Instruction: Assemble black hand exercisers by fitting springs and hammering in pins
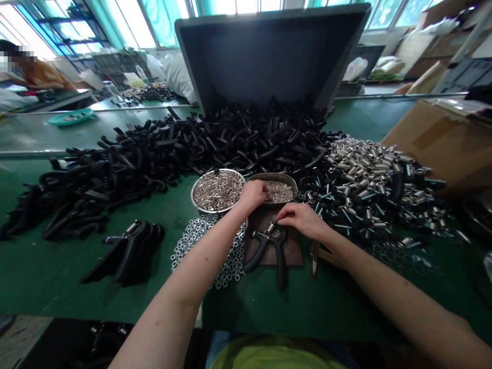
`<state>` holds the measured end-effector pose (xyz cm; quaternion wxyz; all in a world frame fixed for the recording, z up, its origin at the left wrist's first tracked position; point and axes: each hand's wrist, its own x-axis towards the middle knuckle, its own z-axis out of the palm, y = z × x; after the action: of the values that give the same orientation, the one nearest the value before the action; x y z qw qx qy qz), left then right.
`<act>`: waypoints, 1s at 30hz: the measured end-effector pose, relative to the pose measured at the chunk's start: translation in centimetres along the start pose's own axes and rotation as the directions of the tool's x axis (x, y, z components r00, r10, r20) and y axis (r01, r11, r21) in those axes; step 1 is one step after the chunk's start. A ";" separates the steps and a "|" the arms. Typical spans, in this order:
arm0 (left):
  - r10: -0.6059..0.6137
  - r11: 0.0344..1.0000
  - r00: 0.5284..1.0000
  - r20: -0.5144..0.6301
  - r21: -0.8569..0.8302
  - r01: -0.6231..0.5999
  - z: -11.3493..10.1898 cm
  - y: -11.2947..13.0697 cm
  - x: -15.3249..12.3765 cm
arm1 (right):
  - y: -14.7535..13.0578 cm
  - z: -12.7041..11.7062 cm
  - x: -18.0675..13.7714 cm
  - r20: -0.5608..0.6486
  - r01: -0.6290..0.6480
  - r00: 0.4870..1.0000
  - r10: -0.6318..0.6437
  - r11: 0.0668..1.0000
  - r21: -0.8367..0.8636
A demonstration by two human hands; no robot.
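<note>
A black clamp (pixel 280 256) with a coil spring (pixel 271 227) at its top lies on a brown square pad (pixel 295 251) in front of me. My right hand (pixel 302 218) has its thumb and fingers pinched together at the clamp's top, beside the spring; whatever sits between the fingertips is too small to make out. My left hand (pixel 254 193) reaches over the near left rim of an oval bowl (pixel 294 180) of tiny metal parts, fingers curled together with their tips hidden. Just left stands a round bowl (pixel 198 205) full of small metal pins (pixel 217 189).
Metal nuts (pixel 192 241) are spread beneath my left forearm. Several assembled clamps (pixel 132 251) stand at left. Black handles (pixel 230 138) pile up before a tipped grey bin (pixel 269 61). Springs (pixel 369 164) and bolts heap at right, by a cardboard box (pixel 442 138). A person (pixel 48 74) sits far left.
</note>
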<state>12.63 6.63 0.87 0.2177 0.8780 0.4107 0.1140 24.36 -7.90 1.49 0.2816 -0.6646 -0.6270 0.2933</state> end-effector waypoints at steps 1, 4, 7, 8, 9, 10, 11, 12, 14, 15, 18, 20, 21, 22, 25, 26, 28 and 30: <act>0.001 1.000 1.000 -0.017 -0.031 -0.002 -0.3 0.0 -0.3 | 0.2 0.3 0.0 0.002 0.005 1.000 -0.005 1.000 0.003; 0.002 0.993 0.998 -0.064 -0.122 -0.010 -1.2 0.1 -1.7 | 0.6 0.8 0.4 0.012 0.019 1.000 -0.019 1.000 -0.005; -0.037 0.931 0.998 -0.051 -0.365 0.015 -2.1 0.0 -3.8 | 0.7 0.9 0.8 0.030 0.026 0.999 -0.025 0.999 -0.031; -0.065 0.861 0.997 -0.029 -0.508 0.041 -2.3 -0.2 -4.6 | 0.6 0.9 0.9 0.036 0.027 0.999 -0.025 0.999 -0.044; -0.094 0.758 0.996 -0.002 -0.648 0.071 -2.4 -0.4 -5.5 | 0.6 0.9 0.9 0.042 0.028 0.999 -0.026 0.998 -0.060; -0.122 0.640 0.992 0.027 -0.762 0.100 -2.5 -0.7 -6.3 | 0.5 0.9 1.0 0.046 0.029 0.999 -0.025 0.997 -0.078; -0.143 0.535 0.988 0.054 -0.836 0.123 -2.6 -0.9 -7.2 | 0.3 0.9 1.0 0.050 0.029 0.998 -0.025 0.995 -0.098; -0.154 0.471 0.985 0.074 -0.871 0.139 -2.6 -1.2 -8.0 | 0.1 0.9 1.0 0.054 0.029 0.998 -0.023 0.992 -0.121; -0.166 0.423 0.980 0.108 -0.890 0.170 -2.4 -1.7 -9.5 | -0.3 0.7 1.2 0.070 0.025 0.997 -0.013 0.986 -0.167; -0.169 0.426 0.978 0.122 -0.886 0.185 -2.3 -1.8 -10.1 | -0.6 0.6 1.3 0.082 0.018 0.997 -0.003 0.982 -0.188; -0.157 0.531 0.979 0.130 -0.824 0.195 -1.7 -1.9 -11.5 | -1.2 0.4 2.1 0.131 -0.016 0.990 0.050 0.970 -0.244; -0.114 0.665 0.990 0.084 -0.734 0.139 -1.2 -1.5 -12.1 | -1.5 0.3 2.7 0.164 -0.035 0.983 0.082 0.962 -0.271; -0.077 0.731 0.996 0.052 -0.677 0.092 -0.9 -1.3 -12.2 | -1.5 0.3 2.9 0.179 -0.039 0.980 0.092 0.959 -0.280; -0.035 0.785 0.999 0.023 -0.618 0.041 -0.6 -1.0 -12.4 | -1.6 0.4 3.0 0.190 -0.038 0.977 0.095 0.958 -0.285; 0.068 0.874 0.998 -0.002 -0.482 -0.061 0.6 -0.3 -12.5 | -1.6 0.5 2.3 0.171 -0.022 0.983 0.073 0.958 -0.285; 0.079 0.886 0.997 0.006 -0.458 -0.068 1.0 -0.2 -12.5 | -1.5 0.5 1.6 0.151 -0.019 0.986 0.065 0.958 -0.286; 0.080 0.897 0.997 0.015 -0.438 -0.065 1.8 -0.2 -12.5 | -1.2 0.1 -0.6 0.092 -0.017 0.995 0.045 0.958 -0.287; 0.078 0.893 0.997 0.022 -0.446 -0.060 2.2 -0.3 -12.4 | -0.3 -0.6 -3.9 0.021 -0.032 0.999 0.040 0.955 -0.295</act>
<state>5.36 -3.44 -1.52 0.4162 0.8211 0.3383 0.1953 24.43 -11.76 2.25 0.1656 -0.7063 -0.6553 0.2104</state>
